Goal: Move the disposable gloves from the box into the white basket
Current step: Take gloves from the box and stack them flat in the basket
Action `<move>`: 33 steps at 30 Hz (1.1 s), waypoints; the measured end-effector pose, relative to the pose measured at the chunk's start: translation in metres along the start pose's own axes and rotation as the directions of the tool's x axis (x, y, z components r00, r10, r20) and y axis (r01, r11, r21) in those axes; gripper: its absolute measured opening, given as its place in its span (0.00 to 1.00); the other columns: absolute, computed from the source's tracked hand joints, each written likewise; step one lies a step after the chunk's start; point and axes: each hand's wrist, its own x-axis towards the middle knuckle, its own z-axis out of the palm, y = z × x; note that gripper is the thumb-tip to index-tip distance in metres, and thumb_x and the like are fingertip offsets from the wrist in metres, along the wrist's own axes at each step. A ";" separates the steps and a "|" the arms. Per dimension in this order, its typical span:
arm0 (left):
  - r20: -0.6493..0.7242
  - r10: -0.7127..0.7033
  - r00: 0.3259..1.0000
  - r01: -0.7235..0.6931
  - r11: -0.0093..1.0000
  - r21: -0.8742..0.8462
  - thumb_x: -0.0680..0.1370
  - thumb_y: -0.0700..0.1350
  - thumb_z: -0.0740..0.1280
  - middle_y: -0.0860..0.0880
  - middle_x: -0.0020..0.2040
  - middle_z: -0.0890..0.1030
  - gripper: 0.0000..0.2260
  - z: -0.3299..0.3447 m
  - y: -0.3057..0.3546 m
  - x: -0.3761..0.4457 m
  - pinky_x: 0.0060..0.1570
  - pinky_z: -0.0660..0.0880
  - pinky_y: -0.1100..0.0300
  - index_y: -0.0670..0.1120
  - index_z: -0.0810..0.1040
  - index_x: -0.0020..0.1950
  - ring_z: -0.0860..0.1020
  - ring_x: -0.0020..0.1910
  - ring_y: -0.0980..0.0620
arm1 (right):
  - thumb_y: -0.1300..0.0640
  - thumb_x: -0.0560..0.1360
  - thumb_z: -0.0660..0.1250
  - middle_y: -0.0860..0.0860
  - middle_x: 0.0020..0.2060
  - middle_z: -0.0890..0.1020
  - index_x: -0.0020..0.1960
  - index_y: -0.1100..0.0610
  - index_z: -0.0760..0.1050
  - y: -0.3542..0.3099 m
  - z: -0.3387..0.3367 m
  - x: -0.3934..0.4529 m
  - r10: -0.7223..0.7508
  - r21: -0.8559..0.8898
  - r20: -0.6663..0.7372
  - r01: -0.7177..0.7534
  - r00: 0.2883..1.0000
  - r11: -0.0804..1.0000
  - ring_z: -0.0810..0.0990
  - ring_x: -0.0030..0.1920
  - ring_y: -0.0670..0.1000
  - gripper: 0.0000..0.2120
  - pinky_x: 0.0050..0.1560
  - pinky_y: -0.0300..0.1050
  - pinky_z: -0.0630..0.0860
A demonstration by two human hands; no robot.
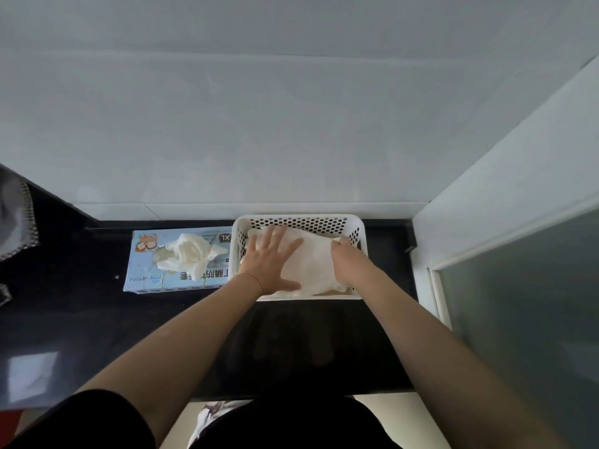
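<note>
Gloves in white basket, left hand fingers spread flat on top, right hand fingers curled gripping their edge

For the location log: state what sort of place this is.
Probably a home kitchen or utility corner: a glossy black countertop against a white tiled wall, with a frosted glass panel in a white frame to the right.

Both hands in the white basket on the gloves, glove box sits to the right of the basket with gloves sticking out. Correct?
Wrong side. The head view shows the glove box to the left of the white basket. The rest holds: left hand and right hand are on the gloves inside it.
</note>
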 end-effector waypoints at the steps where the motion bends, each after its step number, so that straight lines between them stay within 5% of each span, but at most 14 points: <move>1: 0.021 -0.007 1.000 0.008 1.000 -0.003 0.69 0.73 0.64 0.46 0.80 0.39 0.47 0.002 0.000 0.001 0.75 0.43 0.36 0.60 0.42 0.79 0.38 0.78 0.41 | 0.73 0.76 0.58 0.60 0.78 0.49 0.75 0.65 0.59 -0.001 0.002 0.000 0.007 -0.026 0.003 -0.007 1.000 1.000 0.80 0.48 0.55 0.28 0.46 0.45 0.74; 6: 0.072 -0.061 0.995 0.070 0.990 -0.124 0.69 0.74 0.62 0.47 0.80 0.40 0.46 -0.002 0.004 0.000 0.75 0.44 0.36 0.59 0.47 0.79 0.38 0.78 0.41 | 0.65 0.79 0.60 0.65 0.69 0.64 0.70 0.66 0.63 -0.007 0.011 0.002 0.012 -0.057 -0.004 -0.012 1.000 0.998 0.73 0.62 0.64 0.20 0.58 0.54 0.72; 8: 0.082 -0.070 0.994 0.083 0.984 -0.159 0.68 0.76 0.61 0.46 0.80 0.40 0.46 -0.008 0.009 0.001 0.75 0.42 0.36 0.59 0.46 0.79 0.38 0.78 0.40 | 0.65 0.79 0.61 0.65 0.71 0.63 0.72 0.68 0.60 -0.008 0.008 0.003 -0.002 -0.073 0.005 0.002 1.000 0.997 0.76 0.56 0.60 0.24 0.61 0.52 0.71; 11: 0.128 -0.045 0.991 0.049 0.998 -0.025 0.68 0.72 0.66 0.45 0.80 0.37 0.49 -0.013 0.012 0.004 0.74 0.42 0.34 0.60 0.42 0.79 0.37 0.78 0.38 | 0.69 0.78 0.59 0.64 0.76 0.53 0.75 0.68 0.54 -0.009 0.001 0.001 0.028 -0.072 0.000 -0.028 1.000 0.997 0.73 0.36 0.50 0.28 0.47 0.43 0.71; 16: 0.149 -0.028 0.989 0.015 0.996 0.089 0.66 0.71 0.69 0.44 0.80 0.38 0.53 -0.011 -0.005 0.002 0.74 0.43 0.35 0.58 0.40 0.79 0.37 0.78 0.40 | 0.70 0.78 0.57 0.62 0.77 0.50 0.77 0.68 0.52 -0.008 0.004 -0.005 0.040 -0.104 -0.017 -0.042 0.999 0.994 0.79 0.57 0.57 0.29 0.54 0.45 0.73; 21: 0.146 0.032 0.989 -0.042 0.997 0.065 0.63 0.67 0.75 0.45 0.80 0.39 0.57 -0.025 -0.021 -0.002 0.75 0.47 0.38 0.59 0.40 0.79 0.41 0.79 0.41 | 0.65 0.78 0.60 0.62 0.68 0.63 0.72 0.60 0.63 -0.019 -0.003 -0.013 0.032 -0.136 -0.171 -0.055 0.985 0.989 0.79 0.52 0.55 0.23 0.46 0.44 0.71; 25: -0.075 0.064 0.995 -0.073 0.989 -0.132 0.72 0.61 0.70 0.45 0.78 0.56 0.38 -0.051 -0.038 -0.017 0.74 0.54 0.46 0.56 0.58 0.78 0.55 0.77 0.44 | 0.67 0.76 0.61 0.62 0.66 0.63 0.72 0.57 0.62 -0.061 -0.026 -0.011 -0.017 -0.104 -0.225 -0.006 0.974 0.995 0.79 0.51 0.60 0.25 0.40 0.48 0.69; 28: -0.327 -0.111 0.939 0.005 0.951 -0.308 0.77 0.51 0.65 0.47 0.62 0.74 0.16 -0.062 -0.063 -0.029 0.62 0.67 0.52 0.49 0.76 0.65 0.71 0.64 0.45 | 0.63 0.77 0.61 0.60 0.64 0.68 0.69 0.58 0.66 -0.103 -0.030 -0.006 -0.126 -0.022 -0.286 0.125 0.950 0.992 0.80 0.48 0.60 0.20 0.39 0.49 0.72; 33: -0.237 -0.336 0.912 0.242 0.905 -0.351 0.77 0.48 0.65 0.46 0.59 0.74 0.16 -0.054 -0.132 -0.061 0.59 0.69 0.52 0.47 0.75 0.64 0.71 0.60 0.45 | 0.57 0.78 0.61 0.50 0.47 0.76 0.53 0.56 0.74 -0.180 -0.008 0.001 -0.258 0.210 -0.290 0.324 0.921 0.922 0.77 0.44 0.53 0.06 0.39 0.45 0.71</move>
